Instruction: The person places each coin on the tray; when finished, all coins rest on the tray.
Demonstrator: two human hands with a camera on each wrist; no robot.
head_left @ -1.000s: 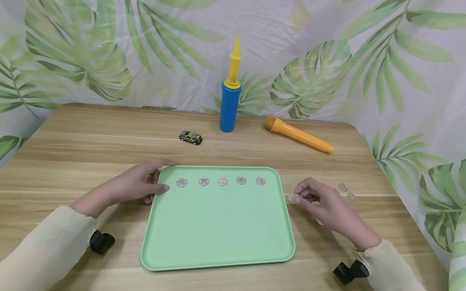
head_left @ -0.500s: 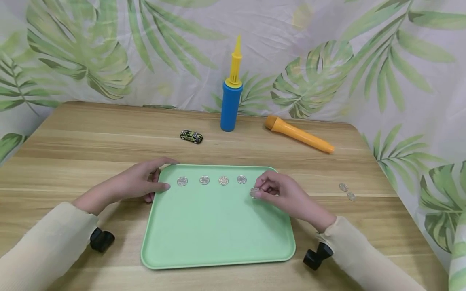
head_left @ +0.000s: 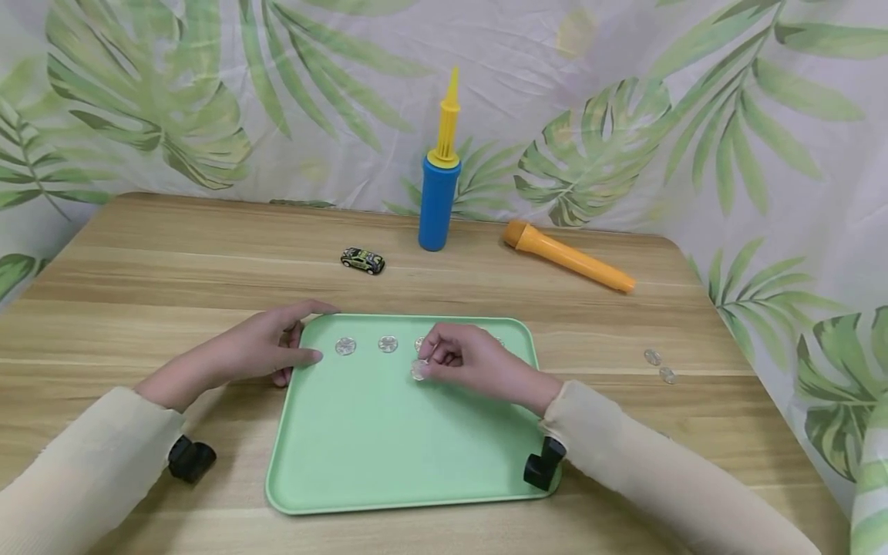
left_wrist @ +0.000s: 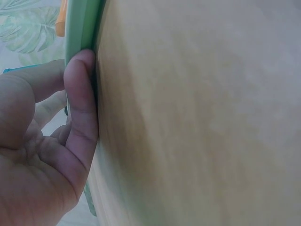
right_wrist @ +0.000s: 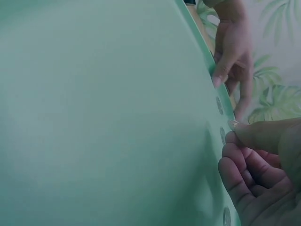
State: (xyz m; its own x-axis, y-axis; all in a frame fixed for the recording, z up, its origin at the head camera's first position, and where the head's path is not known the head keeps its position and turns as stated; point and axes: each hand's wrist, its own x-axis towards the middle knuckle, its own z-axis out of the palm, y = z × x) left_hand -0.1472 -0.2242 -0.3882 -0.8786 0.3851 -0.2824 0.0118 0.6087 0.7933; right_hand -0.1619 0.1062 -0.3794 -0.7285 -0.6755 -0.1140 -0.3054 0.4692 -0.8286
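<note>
- A person sits at a wooden worktop (head_left: 173,262) with a pale green tray (head_left: 409,447) in front of them, both arms in cream sleeves.
- The right hand (head_left: 472,362) reaches over the tray's far half. Its grip is closed, thumb and fingertips pinching a small silver coin (head_left: 418,371) that sits at or just above the tray floor; whether it touches cannot be told.
- A row of coins lies along the tray's far edge. Two show clearly to the left of the hand (head_left: 345,346), and the rest are partly hidden behind the knuckles.
- The held coin is just nearer the person than that row, below its middle coin.
- The left hand (head_left: 260,351) rests at the tray's far left corner, its grip relaxed and holding nothing, fingers pressed straight against the rim to steady it.
- Two loose coins (head_left: 659,366) lie well apart on the bare wood to the right.
- At the back stand a blue and yellow pump (head_left: 438,193), an orange tube (head_left: 569,257) lying on its side, and a small toy car (head_left: 364,260).
- To do this step well, it seems wise to lower the coin flat, keep even spacing, avoid nudging the neighbouring coins, and keep the tray braced.
</note>
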